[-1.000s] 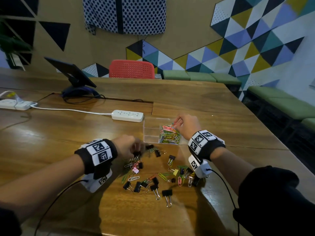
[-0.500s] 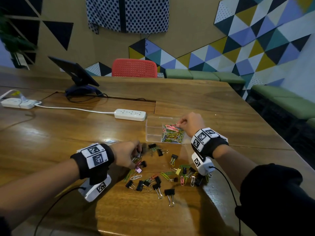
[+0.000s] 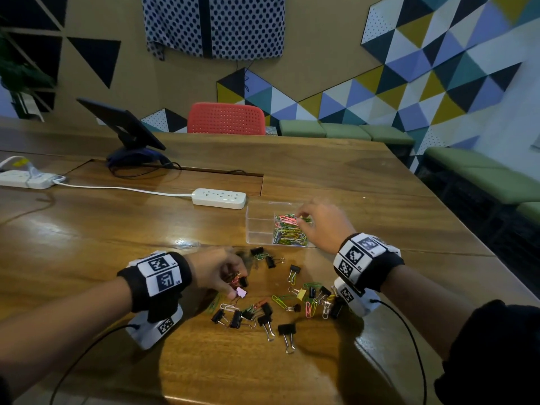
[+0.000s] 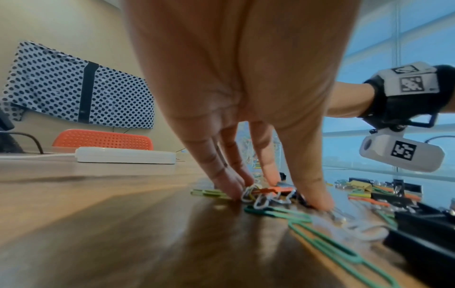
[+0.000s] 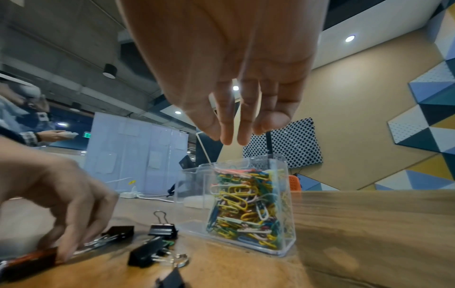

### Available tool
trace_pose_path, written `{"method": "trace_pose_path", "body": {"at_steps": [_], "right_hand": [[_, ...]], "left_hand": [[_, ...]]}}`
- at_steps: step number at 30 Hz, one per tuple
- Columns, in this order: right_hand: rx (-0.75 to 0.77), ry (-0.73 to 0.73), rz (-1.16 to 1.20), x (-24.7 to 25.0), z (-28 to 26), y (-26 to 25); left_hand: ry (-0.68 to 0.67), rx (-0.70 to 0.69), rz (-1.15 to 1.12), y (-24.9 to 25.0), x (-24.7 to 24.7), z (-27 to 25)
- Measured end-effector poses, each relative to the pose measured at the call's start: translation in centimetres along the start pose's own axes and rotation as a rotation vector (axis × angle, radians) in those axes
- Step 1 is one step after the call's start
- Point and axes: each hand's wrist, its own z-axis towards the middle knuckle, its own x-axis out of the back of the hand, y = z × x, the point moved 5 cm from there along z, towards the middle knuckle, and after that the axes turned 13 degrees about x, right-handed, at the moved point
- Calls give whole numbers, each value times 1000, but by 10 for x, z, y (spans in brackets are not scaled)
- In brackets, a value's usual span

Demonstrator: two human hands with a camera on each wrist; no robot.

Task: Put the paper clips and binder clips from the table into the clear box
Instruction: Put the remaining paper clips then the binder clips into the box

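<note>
Gathering clips at left, dropping clips at right.
Left hand (image 3: pixel 217 270) pinched loose paper clips (image 4: pixel 256 196) on the worktop (image 3: pixel 87 229); best lifted together. Right hand (image 3: pixel 323 226), fingers apart and empty, hung over the clear box (image 5: pixel 283 194); binder clips (image 3: pixel 287 331) lay between.

Head view high, looking down; wrist views low, close along fingers; all share clear box (image 3: pixel 263 226).
</note>
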Motion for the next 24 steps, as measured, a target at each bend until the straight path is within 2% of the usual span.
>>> {"method": "trace_pose_path", "body": {"at_steps": [3,5,9,12,19,24], "right_hand": [[68,-24,31,2,-10,-11],[103,-97,104,0,-19,-19],[121,-465,191,-18,-44,-33],[129,-599,217,-29,-56,-38],[116,-587,175,-47,-59,-56],[74,-583,180,-54,-56,-55]], "left_hand": [[-16,1,12,-4,1,-3],[1,8,28,-6,2,-3],[56,13,81,-4,2,-1],[86,28,118,-2,2,0],[78,45,136,2,1,2],[32,67,58,-1,1,5]]}}
